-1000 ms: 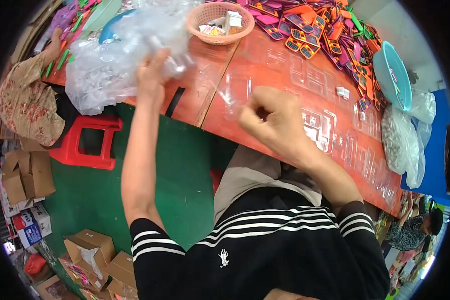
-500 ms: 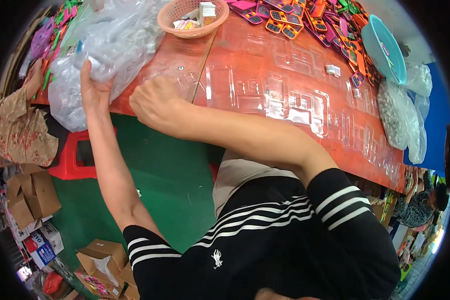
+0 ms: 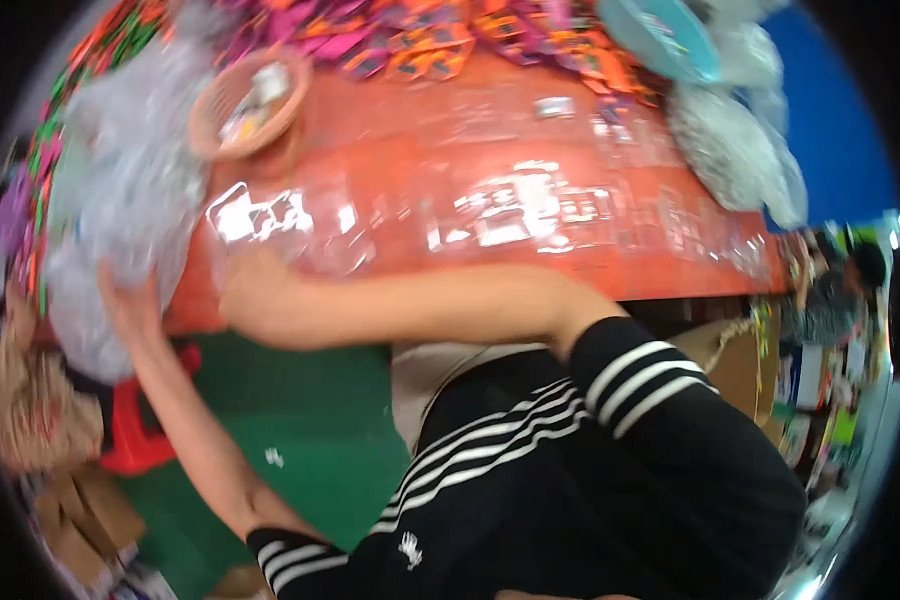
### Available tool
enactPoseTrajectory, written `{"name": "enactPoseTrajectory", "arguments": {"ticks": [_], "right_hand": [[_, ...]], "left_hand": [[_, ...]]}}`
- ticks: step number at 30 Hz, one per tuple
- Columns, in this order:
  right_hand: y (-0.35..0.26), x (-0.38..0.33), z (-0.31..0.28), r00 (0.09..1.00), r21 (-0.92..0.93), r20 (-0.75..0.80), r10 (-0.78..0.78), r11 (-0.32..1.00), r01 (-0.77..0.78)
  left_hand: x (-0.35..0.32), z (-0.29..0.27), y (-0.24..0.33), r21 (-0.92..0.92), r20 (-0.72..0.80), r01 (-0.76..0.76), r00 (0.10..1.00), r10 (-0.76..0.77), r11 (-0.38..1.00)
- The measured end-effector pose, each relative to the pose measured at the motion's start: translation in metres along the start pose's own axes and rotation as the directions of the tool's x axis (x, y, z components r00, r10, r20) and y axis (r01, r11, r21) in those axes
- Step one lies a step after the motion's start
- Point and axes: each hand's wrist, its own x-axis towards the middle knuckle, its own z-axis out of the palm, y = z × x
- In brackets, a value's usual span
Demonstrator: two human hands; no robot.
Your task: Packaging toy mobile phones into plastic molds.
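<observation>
My left hand [image 3: 135,305] reaches up at the left against a large, crumpled clear plastic bag [image 3: 130,185]. Its thumb and fingers are apart, and the fingertips partly merge with the bag. Bent across in front of me, my right arm ends in a closed, motion-blurred right hand [image 3: 257,292] at the table's near edge. Whatever lies in its fingers is hidden. Just beyond that hand are shiny clear plastic trays [image 3: 345,222], and more clear molded trays [image 3: 530,205] are spread over the red table [image 3: 425,125].
A pink basket [image 3: 208,140] with small packs stands beside the bag. Purple and orange phone-shaped pieces [image 3: 425,45] lie heaped at the back. A blue basin [image 3: 660,45] and filled clear bags [image 3: 725,155] stand at the right. A red stool [image 3: 135,430] and another person's sleeve [image 3: 40,420] are left.
My view has swung, so the basket and table sit further left in it. My right hand remains curled near the table edge, now blurred; my left hand is still at the bag.
</observation>
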Motion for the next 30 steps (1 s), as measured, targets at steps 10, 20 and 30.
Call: {"name": "enactPoseTrajectory", "arguments": {"ticks": [10, 20, 30], "right_hand": [[0.029, -0.060, -0.055, 0.969, 0.291, -0.243, -0.033, 0.951, 0.106], [0.109, -0.186, -0.124, 0.924, 0.684, -0.015, 0.383, 0.678, -0.270], [0.111, -0.270, -0.120, 0.769, 0.981, -0.075, 0.635, 0.186, -0.058]], "left_hand": [[-0.071, 0.031, 0.005, -0.048, -0.150, -0.186, 0.973, 0.177, 0.981], [-0.091, 0.159, -0.056, -0.304, 0.577, 0.110, 0.811, 0.091, 0.946], [-0.212, 0.240, -0.138, -0.094, 0.703, 0.391, 0.677, -0.217, 0.916]]}}
